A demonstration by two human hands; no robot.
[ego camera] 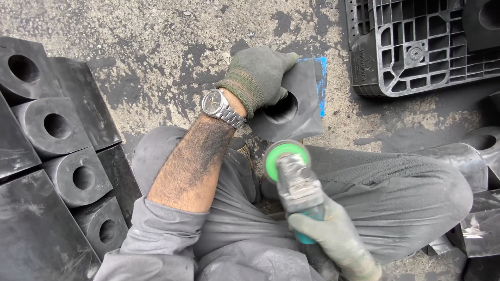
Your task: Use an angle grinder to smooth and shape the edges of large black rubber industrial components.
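My left hand (258,75), in a grey-green knit glove with a metal wristwatch above it, grips the top edge of a black rubber block (299,106) with a round hole, held tilted on the ground in front of my knees. My right hand (333,237), also gloved, holds an angle grinder (294,177) with a green disc guard. The disc sits just below the block's lower edge. I cannot tell whether it touches the block.
A stack of similar black blocks with holes (57,156) stands at the left. A black plastic pallet (422,44) lies at the upper right, with more black pieces (479,171) along the right edge. The ground is rough, stained concrete (156,41).
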